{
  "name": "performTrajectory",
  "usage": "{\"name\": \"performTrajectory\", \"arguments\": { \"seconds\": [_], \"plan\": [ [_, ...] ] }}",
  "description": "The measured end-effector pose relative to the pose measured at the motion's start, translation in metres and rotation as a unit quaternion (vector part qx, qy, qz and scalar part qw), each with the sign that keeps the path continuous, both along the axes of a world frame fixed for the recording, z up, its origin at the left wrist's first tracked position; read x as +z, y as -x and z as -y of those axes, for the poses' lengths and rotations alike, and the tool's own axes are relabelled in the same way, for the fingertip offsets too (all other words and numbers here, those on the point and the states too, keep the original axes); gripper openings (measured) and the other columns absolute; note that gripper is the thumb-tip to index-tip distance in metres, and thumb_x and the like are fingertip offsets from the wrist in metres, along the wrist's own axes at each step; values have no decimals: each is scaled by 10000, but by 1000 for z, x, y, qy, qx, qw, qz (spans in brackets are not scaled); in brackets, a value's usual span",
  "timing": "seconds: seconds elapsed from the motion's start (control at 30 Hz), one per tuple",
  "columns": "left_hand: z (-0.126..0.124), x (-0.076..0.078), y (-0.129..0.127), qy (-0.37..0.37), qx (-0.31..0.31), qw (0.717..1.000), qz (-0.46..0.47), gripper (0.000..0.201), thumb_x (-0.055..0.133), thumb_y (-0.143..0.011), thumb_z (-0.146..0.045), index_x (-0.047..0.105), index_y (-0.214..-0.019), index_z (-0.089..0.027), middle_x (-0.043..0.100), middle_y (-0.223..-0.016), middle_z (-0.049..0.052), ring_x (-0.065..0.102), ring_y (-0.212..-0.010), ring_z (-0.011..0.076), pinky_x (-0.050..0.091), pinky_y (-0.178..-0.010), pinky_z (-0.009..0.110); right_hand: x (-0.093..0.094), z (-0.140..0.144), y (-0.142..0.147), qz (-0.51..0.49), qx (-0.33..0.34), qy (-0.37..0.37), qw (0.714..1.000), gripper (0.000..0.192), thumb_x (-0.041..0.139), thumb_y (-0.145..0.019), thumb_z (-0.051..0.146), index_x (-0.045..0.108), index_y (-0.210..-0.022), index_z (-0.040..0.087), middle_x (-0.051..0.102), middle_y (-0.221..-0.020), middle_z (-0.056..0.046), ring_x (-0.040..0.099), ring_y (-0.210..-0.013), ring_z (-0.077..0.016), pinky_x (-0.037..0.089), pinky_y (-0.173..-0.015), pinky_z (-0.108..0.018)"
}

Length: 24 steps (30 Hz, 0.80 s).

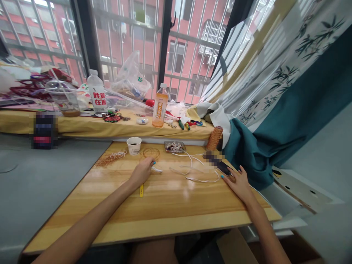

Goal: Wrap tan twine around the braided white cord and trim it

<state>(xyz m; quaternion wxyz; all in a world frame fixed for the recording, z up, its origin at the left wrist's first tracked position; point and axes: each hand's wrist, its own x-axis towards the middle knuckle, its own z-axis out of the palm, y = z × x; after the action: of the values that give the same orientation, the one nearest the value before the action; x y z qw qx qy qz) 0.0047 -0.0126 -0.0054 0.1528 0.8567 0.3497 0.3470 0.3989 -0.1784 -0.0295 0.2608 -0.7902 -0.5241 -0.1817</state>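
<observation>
Sunlight falls through a barred window onto a glossy wooden table point(170, 205) beside a leafy curtain point(288, 73). A yellow-covered ledge point(90, 126) behind it holds bottles and clutter. The left hand point(143, 171) rests mid-table, fingers closed on a short white cord piece point(157, 169), just above a yellow strip point(141, 190). The right hand point(239, 183) lies flat, fingers spread, fingertips touching a dark phone point(224, 168) near the table's right edge. Loose white cords point(192, 168) curl between the hands.

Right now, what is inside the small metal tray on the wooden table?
The small metal tray holds a heap of small pale and dark pieces, too small to identify. The tray's floor under the heap is covered. White cords lie beside it on the table.
</observation>
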Motion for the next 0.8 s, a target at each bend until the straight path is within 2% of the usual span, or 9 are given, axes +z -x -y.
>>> {"name": "performTrajectory", "arguments": {
  "seconds": [0.13,0.27,0.37,0.47,0.57,0.8],
  "plan": [
    [1,2,0,-4,1,1000,-3,163,323,-806,-164,479,-758,-150,521,-715,35,488,-675,151,368,-623,250,-2,0,0,17,0,15,1000,470,480,-689,447,576,-1037,146,269,-1268,-141,297,-1156,-329,307,-926,-451],
    [1,2,-1,2,-1,1000,0,172,321,-805,-165,486,-762,-149,524,-721,38,491,-681,153,373,-633,255,4,-1,5,30,-9,6,999,611,449,-706,474,438,-1184,93,255,-1278,-184,284,-1174,-313,306,-931,-421],
    [1,1,-1,3,-2,1000,5,162,328,-800,-161,485,-761,-154,525,-723,36,495,-689,154,370,-637,255,16,-7,9,51,13,31,998,604,410,-737,469,408,-1205,87,274,-1281,-188,327,-1156,-289,308,-936,-386],
    [1,2,-1,7,2,1000,6,155,330,-797,-158,478,-749,-157,521,-708,32,492,-675,153,360,-617,250,24,-16,10,71,16,77,994,524,392,-753,476,466,-1169,166,302,-1288,-150,333,-1155,-283,322,-913,-403],
    [1,2,-2,10,3,1000,3,149,334,-796,-164,471,-736,-158,512,-688,26,485,-654,149,350,-599,243,25,-23,8,88,6,111,990,497,396,-745,507,487,-1153,238,285,-1312,-113,303,-1173,-289,319,-894,-435],
    [0,0,-1,11,1,1000,14,147,334,-798,-172,475,-756,-159,518,-704,26,484,-670,148,343,-603,238,23,-25,10,90,-12,137,986,464,377,-752,517,472,-1155,308,290,-1312,-82,295,-1173,-272,304,-885,-452]
  ]
}}
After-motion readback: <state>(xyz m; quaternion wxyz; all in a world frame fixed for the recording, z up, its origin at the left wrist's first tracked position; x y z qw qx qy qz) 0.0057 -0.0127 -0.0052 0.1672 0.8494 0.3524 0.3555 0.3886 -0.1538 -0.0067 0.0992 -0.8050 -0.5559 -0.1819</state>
